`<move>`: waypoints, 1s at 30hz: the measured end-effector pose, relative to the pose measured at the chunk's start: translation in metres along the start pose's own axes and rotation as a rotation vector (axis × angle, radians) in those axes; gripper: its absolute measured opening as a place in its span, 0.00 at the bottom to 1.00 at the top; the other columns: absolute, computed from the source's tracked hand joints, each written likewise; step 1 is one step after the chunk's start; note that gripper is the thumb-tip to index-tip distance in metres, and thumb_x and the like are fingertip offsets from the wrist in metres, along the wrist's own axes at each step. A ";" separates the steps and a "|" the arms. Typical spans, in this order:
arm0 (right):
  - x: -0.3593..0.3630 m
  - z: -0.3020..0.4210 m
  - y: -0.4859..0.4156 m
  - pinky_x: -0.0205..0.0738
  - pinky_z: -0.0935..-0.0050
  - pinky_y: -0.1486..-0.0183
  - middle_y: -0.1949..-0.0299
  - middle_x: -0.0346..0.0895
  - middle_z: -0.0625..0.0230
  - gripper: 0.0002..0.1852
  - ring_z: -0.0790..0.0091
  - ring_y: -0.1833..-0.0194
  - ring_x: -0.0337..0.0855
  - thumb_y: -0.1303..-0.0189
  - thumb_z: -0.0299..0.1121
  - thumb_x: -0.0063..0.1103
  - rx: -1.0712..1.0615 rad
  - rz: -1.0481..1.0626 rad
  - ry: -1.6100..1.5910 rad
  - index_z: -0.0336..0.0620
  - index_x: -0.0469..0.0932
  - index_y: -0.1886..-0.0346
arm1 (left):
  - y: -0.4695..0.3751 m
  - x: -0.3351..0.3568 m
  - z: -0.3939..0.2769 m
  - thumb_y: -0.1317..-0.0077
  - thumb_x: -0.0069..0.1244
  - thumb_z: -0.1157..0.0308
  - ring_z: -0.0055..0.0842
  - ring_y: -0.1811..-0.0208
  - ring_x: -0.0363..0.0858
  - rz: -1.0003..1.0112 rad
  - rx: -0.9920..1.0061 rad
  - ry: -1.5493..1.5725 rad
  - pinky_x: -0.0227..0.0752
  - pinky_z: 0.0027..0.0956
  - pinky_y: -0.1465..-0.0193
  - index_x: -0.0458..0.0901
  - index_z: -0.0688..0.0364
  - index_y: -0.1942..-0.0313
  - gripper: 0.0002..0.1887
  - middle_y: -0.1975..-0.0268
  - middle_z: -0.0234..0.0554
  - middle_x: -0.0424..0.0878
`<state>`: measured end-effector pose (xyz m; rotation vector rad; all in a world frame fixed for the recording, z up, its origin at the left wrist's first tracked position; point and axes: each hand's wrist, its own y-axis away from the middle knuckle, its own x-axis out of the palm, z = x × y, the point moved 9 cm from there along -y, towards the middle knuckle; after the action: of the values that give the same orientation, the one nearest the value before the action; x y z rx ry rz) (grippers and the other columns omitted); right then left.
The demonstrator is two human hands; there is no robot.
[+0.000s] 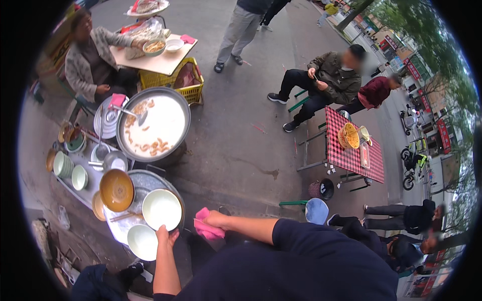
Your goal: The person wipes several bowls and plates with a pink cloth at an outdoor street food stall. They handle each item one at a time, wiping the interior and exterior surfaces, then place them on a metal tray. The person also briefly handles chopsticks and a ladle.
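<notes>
With my left hand [167, 236] I grip the near rim of a pale bowl [162, 209], which is tilted so its bare inside shows. My right hand [218, 219], to the right of it, clutches a folded pink cloth [206, 227]. A second pale bowl [142, 242] sits just left of my left wrist. Beyond them, a brown bowl [116, 190] lies at the edge of a round metal basin [171, 184]. Wooden chopsticks [126, 216] rest between the bowls.
A large pot [180, 101] of white liquid with brown pieces and a ladle [142, 118] stands ahead left. Stacked bowls [63, 164] are at far left. A seated person [90, 67] holds a filled bowl [154, 47]. Right are a checkered table [339, 154] and a blue stool [316, 211].
</notes>
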<state>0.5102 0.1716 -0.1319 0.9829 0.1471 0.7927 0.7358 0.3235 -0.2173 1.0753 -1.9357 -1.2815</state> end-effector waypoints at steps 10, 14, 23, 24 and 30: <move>-0.081 0.044 0.011 0.77 0.58 0.63 0.65 0.84 0.58 0.11 0.64 0.64 0.85 0.41 0.20 0.54 -0.157 -0.085 0.205 0.40 0.79 0.56 | 0.077 -0.002 -0.110 0.35 0.39 0.79 0.58 0.42 0.83 -0.493 0.618 -0.488 0.78 0.56 0.42 0.68 0.76 0.35 0.26 0.41 0.74 0.79; -0.083 0.049 0.010 0.78 0.61 0.61 0.66 0.82 0.60 0.09 0.65 0.62 0.83 0.41 0.20 0.53 -0.118 0.043 0.016 0.39 0.78 0.58 | 0.148 0.025 -0.142 0.36 0.42 0.84 0.59 0.30 0.71 -0.726 1.168 -1.171 0.66 0.48 0.27 0.59 0.76 0.27 0.34 0.32 0.75 0.71; 0.045 0.220 0.134 0.57 0.58 0.22 0.20 0.56 0.46 0.56 0.48 0.19 0.55 0.45 0.35 0.67 -1.012 0.203 0.502 0.48 0.44 0.14 | 0.193 -0.011 -0.140 0.26 0.47 0.70 0.38 0.40 0.83 -0.003 0.750 -0.023 0.75 0.40 0.37 0.68 0.71 0.31 0.26 0.39 0.54 0.81; 0.079 0.232 0.143 0.41 0.49 0.17 0.16 0.42 0.42 0.61 0.45 0.15 0.40 0.46 0.49 0.74 -1.090 0.285 0.806 0.52 0.42 0.14 | 0.199 0.001 -0.132 0.23 0.47 0.65 0.38 0.41 0.84 0.117 0.701 0.095 0.77 0.41 0.38 0.71 0.69 0.33 0.24 0.41 0.52 0.82; 0.218 0.256 0.147 0.50 0.35 0.22 0.21 0.59 0.53 0.51 0.51 0.19 0.56 0.54 0.50 0.77 -1.449 0.301 1.794 0.57 0.67 0.22 | 0.256 0.074 -0.115 0.20 0.41 0.61 0.36 0.28 0.73 0.586 0.505 0.200 0.68 0.45 0.25 0.62 0.66 0.26 0.28 0.30 0.49 0.73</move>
<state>0.7032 0.1843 0.1797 -1.2926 0.8035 1.4745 0.7111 0.2619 0.0656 0.7210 -2.2342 -0.3654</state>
